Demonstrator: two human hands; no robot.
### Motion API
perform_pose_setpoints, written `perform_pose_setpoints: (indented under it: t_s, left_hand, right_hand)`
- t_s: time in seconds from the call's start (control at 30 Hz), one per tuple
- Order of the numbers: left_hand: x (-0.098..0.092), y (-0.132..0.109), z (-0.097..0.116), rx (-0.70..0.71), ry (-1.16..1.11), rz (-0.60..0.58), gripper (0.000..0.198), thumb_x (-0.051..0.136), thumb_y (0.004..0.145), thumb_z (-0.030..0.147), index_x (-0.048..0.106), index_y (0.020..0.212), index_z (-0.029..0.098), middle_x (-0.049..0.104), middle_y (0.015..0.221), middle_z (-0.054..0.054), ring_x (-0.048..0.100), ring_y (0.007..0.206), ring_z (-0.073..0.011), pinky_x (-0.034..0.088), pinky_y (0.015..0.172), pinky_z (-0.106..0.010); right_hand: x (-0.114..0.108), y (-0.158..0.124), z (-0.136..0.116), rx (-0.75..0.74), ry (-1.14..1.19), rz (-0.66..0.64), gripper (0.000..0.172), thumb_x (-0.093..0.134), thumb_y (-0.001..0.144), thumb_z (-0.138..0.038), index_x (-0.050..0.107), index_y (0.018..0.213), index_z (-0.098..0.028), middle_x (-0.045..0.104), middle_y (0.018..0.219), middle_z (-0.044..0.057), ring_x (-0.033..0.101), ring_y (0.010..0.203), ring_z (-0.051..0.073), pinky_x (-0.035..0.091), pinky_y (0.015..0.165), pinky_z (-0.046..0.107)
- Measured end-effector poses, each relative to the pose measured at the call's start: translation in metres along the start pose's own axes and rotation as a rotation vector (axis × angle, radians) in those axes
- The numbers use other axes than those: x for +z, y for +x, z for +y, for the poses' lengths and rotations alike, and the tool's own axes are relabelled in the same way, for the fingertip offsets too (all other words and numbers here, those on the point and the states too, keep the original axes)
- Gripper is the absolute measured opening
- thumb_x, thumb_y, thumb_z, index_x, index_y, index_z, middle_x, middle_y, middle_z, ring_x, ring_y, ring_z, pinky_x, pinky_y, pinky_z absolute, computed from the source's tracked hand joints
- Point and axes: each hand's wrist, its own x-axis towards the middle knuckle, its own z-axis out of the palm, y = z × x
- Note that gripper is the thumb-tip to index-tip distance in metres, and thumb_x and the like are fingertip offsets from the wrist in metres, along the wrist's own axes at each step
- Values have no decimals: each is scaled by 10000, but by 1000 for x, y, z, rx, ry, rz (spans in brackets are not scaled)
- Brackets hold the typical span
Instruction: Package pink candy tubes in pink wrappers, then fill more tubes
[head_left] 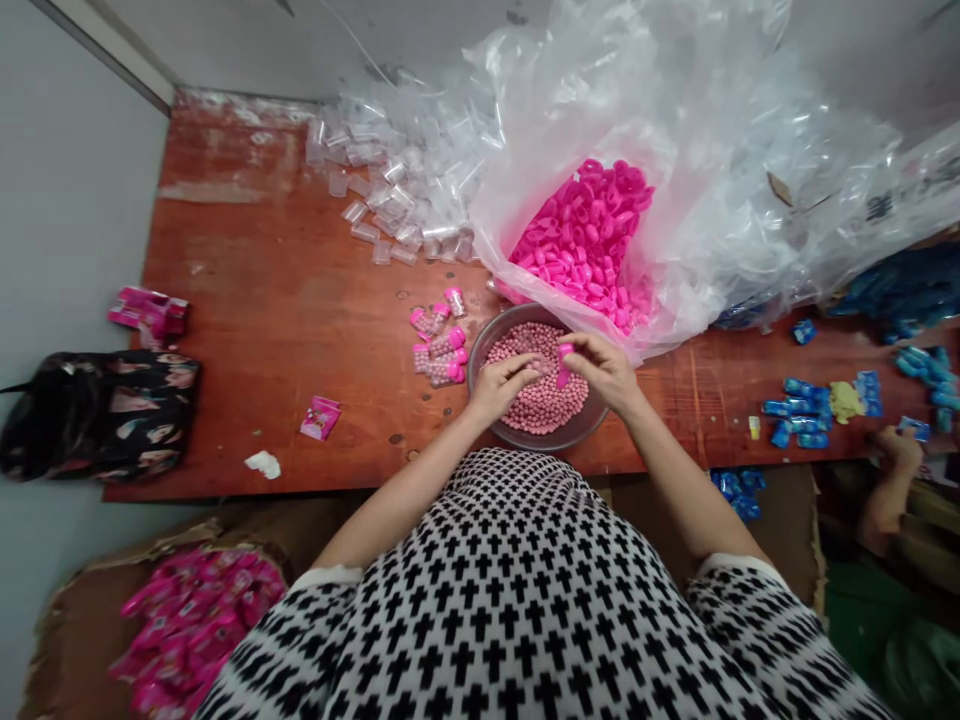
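Note:
My left hand (501, 390) is closed in a pinch above the bowl, on what looks like a clear plastic tube; its outline is faint against the beads. Between the fingertips of my right hand (604, 370) is a bright pink cap (564, 367), just right of the left hand. Below both hands, a dark round bowl (517, 437) holds many small pink beads (544, 410). Left of the bowl lie several bead-filled tubes with pink caps (448, 342). Behind it, a translucent plastic bag (499, 220) gapes open, full of loose pink caps (592, 235).
Clear tubes (390, 190) are heaped at the back. A pink packet (321, 418), a white scrap (263, 464) and a dark patterned bag (142, 415) lie left. Blue-wrapped pieces (802, 410) and another person's hand (900, 448) are right. A carton of pink packets (202, 620) stands below the table.

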Motion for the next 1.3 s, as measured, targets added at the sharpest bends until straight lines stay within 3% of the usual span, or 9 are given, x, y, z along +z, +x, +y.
perform_pose_setpoints:
  t_s: [0.1,0.23,0.4,0.6,0.7,0.8,0.93,1.13,1.3]
  left_hand:
    - [-12,-2,-8,-80,-139,102,415,692,702,430,685,1000,141,716,962,-76,660,839,-184,537,783,-322]
    - [-22,-7,-16,-126,-198,143,424,710,680,441,683,989,153,703,990,-69,648,843,-169,538,777,-308]
    - [-23,-12,-24,-139,-167,167,436,709,675,448,684,990,147,700,982,-72,642,852,-170,527,808,-326]
    - [-18,-12,-33,-140,-73,146,429,675,715,421,676,1039,140,691,1046,-97,634,929,-198,497,870,-360]
    - [-14,-11,-38,-106,-9,101,400,641,753,405,670,1065,157,683,1082,-89,627,976,-204,480,900,-361]
    - [-9,-9,-40,-80,27,61,392,633,762,400,670,1075,167,694,1054,-76,633,961,-199,476,904,-355]
    - [0,-7,-36,-55,-18,40,388,647,747,389,673,1074,181,689,1076,-68,631,972,-207,486,893,-363]
    - [5,-6,-25,-8,-59,34,353,652,759,364,675,1071,201,684,1082,-61,622,998,-205,466,936,-372]
    - [3,-8,-18,36,-87,55,343,654,759,374,680,1057,207,679,1065,-61,612,1010,-208,467,938,-376]
  right_hand:
    - [10,-1,26,240,29,30,303,416,886,-361,493,1137,-210,603,799,-2,611,702,147,500,649,285]
    - [41,1,68,484,-586,-180,227,531,810,-289,575,992,-160,640,940,68,603,860,187,457,777,301]
    - [70,-1,93,563,-730,-297,160,530,831,-218,607,945,-137,649,1054,178,609,953,239,427,800,313]
    - [52,-4,91,572,-751,-266,210,510,868,-312,652,920,-166,699,933,134,635,903,228,439,760,290]
    - [35,-2,79,503,-613,-122,294,459,894,-386,650,959,-173,702,919,79,636,855,179,460,751,269]
    - [26,1,56,268,-248,106,309,524,846,-444,665,895,-173,695,890,52,630,800,158,484,743,279]
    - [26,2,21,63,-19,87,263,668,737,-453,682,805,-200,684,864,38,623,822,165,490,785,312]
    - [24,-1,12,379,219,214,503,506,767,-664,596,917,-193,588,648,-7,464,435,75,349,393,193]
    - [15,-4,22,476,292,132,635,292,820,-714,567,989,-167,561,692,16,507,510,98,407,430,206]
